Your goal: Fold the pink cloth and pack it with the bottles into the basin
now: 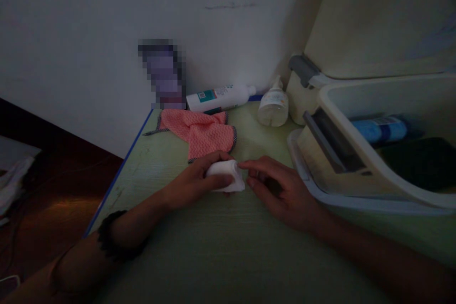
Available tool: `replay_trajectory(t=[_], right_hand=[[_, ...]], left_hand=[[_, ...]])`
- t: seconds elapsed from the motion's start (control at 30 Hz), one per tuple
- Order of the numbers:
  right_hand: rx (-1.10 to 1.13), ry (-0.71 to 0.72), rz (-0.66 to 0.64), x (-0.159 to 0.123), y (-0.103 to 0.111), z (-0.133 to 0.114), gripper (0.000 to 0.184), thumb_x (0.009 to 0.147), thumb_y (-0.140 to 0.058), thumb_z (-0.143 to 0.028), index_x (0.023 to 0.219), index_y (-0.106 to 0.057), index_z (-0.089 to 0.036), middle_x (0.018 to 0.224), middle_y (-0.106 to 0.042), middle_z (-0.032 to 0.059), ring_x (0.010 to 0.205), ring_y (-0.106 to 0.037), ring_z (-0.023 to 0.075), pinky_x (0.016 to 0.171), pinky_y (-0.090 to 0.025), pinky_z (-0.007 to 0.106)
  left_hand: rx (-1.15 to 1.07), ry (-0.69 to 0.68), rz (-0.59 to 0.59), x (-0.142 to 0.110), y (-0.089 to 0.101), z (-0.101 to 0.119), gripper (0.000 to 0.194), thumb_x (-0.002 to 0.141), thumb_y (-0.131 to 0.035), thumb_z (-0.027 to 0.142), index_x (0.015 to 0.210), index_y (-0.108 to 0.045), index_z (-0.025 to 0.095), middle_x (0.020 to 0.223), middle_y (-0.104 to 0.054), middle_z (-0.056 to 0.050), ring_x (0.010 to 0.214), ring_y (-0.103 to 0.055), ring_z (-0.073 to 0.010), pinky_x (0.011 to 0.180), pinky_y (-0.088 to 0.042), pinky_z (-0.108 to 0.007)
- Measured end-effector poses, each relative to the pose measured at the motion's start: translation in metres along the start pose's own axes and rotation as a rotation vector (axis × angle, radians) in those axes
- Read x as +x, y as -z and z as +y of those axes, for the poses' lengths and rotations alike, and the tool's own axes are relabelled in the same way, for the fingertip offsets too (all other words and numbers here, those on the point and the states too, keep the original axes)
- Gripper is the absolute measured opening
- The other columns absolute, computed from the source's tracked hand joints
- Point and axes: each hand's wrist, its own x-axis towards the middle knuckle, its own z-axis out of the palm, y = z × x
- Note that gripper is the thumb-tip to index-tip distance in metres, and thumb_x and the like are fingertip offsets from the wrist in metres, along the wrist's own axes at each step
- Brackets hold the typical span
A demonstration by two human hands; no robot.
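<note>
A small white bundle (225,166), seemingly folded or rolled soft material, is sitting in the left grip (190,181) above the desk (199,251), with the thumb pressing across its near side and the fingers wrapping around behind. The right grip (285,192) is curving toward the bundle's right end, thumb and forefinger apart; the forefinger tip is meeting or almost meeting the upper corner — which of the two, I cannot tell. For tidy handling, the left thumb should be pressing only lightly, since a harder squeeze would probably be crushing the layers, while the right fingertips should be working at the outermost edge alone. Just beyond the hands, a pink cloth (210,135) is lying rumpled, so the bundle is best kept clear of its folds. Farther back, a white bottle (223,97) is lying on its side and a pump bottle (273,107) is standing upright — while a lidded box (315,166) is limiting the right elbow room.
</note>
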Motion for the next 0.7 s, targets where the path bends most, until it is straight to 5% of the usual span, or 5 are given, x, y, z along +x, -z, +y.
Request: replay_trajectory(t=[0.7], right_hand=[[-0.048,-0.001,-0.033,0.0015,0.0008,-0.0018,0.032,0.086,-0.049,-0.013,0.117,-0.054,-0.021,0.081,-0.052,-0.0004,0.064,-0.049,0.0090,0.056,-0.042,0.022]], left_hand=[[0.052,-0.066,0.018,-0.0004,-0.0038,-0.0034,0.018,0.083,-0.057,0.029,0.092,-0.051,0.014,0.077,-0.053,0.002,0.065,-0.053,-0.0084,0.057,-0.047,-0.018]])
